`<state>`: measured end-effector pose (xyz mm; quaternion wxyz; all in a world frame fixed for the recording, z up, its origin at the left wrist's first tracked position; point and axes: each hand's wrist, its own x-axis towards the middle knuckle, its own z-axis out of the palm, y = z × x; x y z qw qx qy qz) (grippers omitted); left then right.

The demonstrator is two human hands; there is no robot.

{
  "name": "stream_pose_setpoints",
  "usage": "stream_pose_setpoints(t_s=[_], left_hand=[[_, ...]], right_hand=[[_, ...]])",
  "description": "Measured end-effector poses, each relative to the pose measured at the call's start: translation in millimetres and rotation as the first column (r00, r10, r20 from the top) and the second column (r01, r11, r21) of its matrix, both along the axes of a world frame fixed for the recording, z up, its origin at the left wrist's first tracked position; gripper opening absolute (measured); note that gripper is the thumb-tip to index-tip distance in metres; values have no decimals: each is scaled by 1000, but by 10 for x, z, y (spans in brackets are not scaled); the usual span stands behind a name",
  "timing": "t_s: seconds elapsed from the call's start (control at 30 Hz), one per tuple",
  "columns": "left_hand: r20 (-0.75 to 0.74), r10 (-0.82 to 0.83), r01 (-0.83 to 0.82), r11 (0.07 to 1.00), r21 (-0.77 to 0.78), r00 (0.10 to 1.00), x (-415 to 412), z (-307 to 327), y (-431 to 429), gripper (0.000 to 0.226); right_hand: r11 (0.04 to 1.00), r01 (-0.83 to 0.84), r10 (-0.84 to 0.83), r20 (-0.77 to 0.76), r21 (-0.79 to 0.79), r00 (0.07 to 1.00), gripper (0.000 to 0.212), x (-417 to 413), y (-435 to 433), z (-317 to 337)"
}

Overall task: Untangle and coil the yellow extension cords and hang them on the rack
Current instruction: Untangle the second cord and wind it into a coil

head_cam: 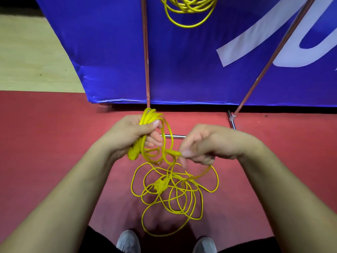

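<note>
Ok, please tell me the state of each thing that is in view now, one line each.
coiled loops, bundled, held up.
tangled cord, loose, knotted heap on the red floor.
left hand, grips the coiled loops.
right hand, pinches a strand of the tangled cord.
hung coil, coiled, hanging; top out of view.
rack, standing.

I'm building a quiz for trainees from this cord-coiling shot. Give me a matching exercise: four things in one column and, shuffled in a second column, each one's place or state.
Things
1. left hand
2. right hand
3. neat coil of yellow extension cord
4. loose tangle of yellow extension cord

Places or states
A. pinches a single yellow strand
B. at the top edge, against the blue banner
C. grips a bundle of yellow loops
D. below both hands, over the red floor

Pairs: 1-C, 2-A, 3-B, 4-D
</note>
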<state>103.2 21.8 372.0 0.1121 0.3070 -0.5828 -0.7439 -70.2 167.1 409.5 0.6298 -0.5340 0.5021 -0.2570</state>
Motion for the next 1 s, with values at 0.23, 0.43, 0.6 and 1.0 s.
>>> stream_pose_setpoints(t_s=[0.23, 0.43, 0.6, 1.0], left_hand=[[-205, -141, 159, 984, 77, 969, -113, -30, 244, 21], [-223, 12, 58, 950, 306, 975, -238, 3, 234, 21], [-47, -146, 151, 979, 135, 988, -207, -98, 211, 22], [-153, -134, 176, 937, 301, 979, -132, -36, 217, 17]], right_hand=[[836, 499, -481, 133, -227, 866, 27, -125, -44, -69], [738, 610, -645, -38, -287, 763, 18, -276, 4, -410], [749, 604, -639, -58, -271, 767, 17, -363, 99, -411], [756, 525, -612, -137, -392, 779, 17, -67, -52, -338]])
